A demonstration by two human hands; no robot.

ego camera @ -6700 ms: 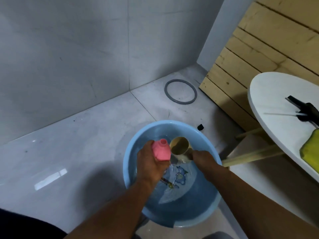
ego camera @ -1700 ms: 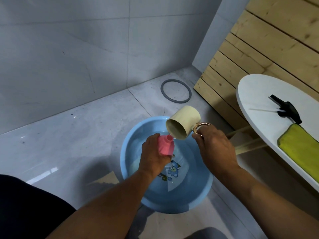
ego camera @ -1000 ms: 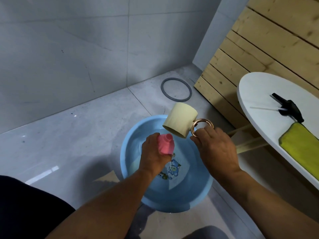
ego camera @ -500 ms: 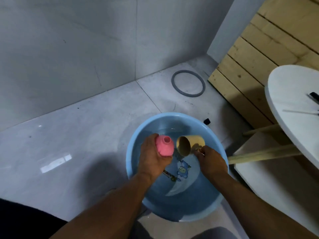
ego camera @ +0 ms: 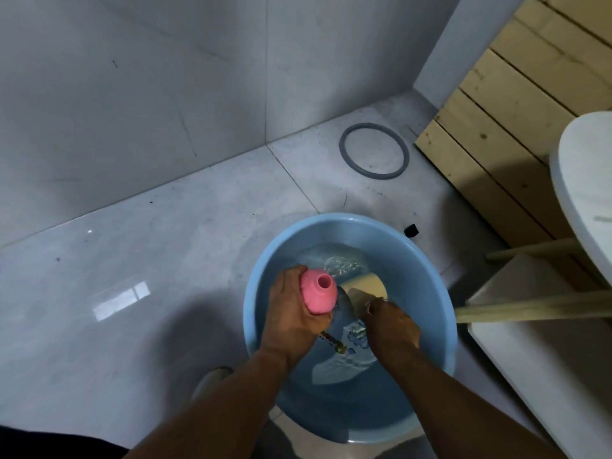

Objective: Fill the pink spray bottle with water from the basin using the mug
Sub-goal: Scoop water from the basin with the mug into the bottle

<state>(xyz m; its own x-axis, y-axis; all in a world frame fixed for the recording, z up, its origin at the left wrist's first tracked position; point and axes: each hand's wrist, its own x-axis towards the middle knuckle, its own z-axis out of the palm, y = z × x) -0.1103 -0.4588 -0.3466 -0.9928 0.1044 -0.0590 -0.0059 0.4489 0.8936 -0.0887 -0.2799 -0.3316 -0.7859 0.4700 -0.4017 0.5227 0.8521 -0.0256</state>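
My left hand [ego camera: 291, 313] grips the pink spray bottle [ego camera: 318, 292] over the blue basin [ego camera: 427, 260]; the bottle has no cap and its round mouth faces up. My right hand [ego camera: 390, 323] holds the cream mug [ego camera: 364, 289] low inside the basin, tilted on its side and dipped into the rippling water just right of the bottle. The mug's handle is hidden under my fingers. A cartoon print shows on the basin's bottom.
The basin stands on a grey tiled floor by a tiled wall. A grey rubber ring [ego camera: 374, 150] lies on the floor behind it, a small black piece [ego camera: 411, 230] near its rim. Wooden slats [ego camera: 496, 127] and a white round table [ego camera: 586, 193] stand at the right.
The mug came down from above the bottle's mouth, where it was tipped, into the basin's water. The bottle stayed in my left hand. The view shifted left and down.
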